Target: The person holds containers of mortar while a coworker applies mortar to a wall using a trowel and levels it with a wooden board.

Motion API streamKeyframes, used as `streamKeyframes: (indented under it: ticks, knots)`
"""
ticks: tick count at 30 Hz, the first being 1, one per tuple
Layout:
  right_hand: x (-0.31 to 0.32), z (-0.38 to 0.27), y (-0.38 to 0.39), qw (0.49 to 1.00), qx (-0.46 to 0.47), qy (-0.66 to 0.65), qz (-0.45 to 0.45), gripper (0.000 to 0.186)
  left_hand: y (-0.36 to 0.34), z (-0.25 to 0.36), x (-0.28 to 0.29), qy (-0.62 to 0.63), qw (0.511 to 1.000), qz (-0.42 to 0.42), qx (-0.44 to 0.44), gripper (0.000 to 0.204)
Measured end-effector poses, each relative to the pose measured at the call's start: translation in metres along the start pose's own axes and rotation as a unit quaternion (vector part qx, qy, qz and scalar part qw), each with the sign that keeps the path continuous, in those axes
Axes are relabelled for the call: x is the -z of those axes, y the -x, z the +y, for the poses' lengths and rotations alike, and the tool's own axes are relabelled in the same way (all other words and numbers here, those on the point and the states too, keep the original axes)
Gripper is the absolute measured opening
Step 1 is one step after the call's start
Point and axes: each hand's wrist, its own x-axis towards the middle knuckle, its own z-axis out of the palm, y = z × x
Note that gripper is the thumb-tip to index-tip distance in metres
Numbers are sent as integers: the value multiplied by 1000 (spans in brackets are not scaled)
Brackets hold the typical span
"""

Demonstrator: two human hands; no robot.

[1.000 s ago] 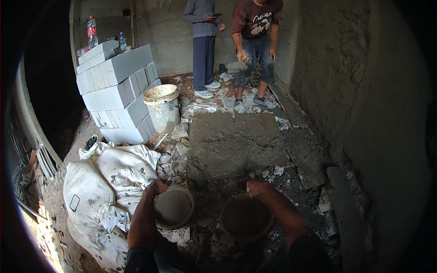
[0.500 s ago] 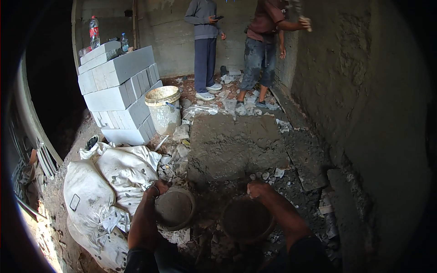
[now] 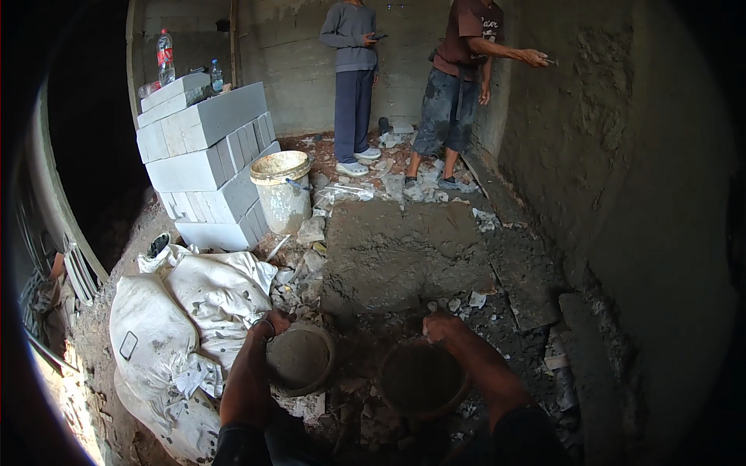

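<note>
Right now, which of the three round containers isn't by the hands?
The whitish bucket beside the pale block stack; the left container is at the left hand, the right container at the right hand.

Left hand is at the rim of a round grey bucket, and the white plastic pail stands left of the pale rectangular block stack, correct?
No: the head view shows the white plastic pail right of the pale rectangular block stack. The left hand is at the rim of a round grey bucket.
</note>
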Motion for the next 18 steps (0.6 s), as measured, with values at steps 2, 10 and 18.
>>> streamKeyframes:
  ticks: [2, 10, 18]
  knots:
    - [3, -1, 7, 1000, -27, -11, 2, 35, 13, 26, 11, -12, 1000, -12, -25, 41]
    - [12, -10, 12, 999, -27, -14, 21, 30, 17, 23, 12, -2, 1000, -4, -19, 41]
    - [3, -2, 8, 999, -20, -22, 14, 21, -5, 3, -2, 31, 999, 1, 15, 49]
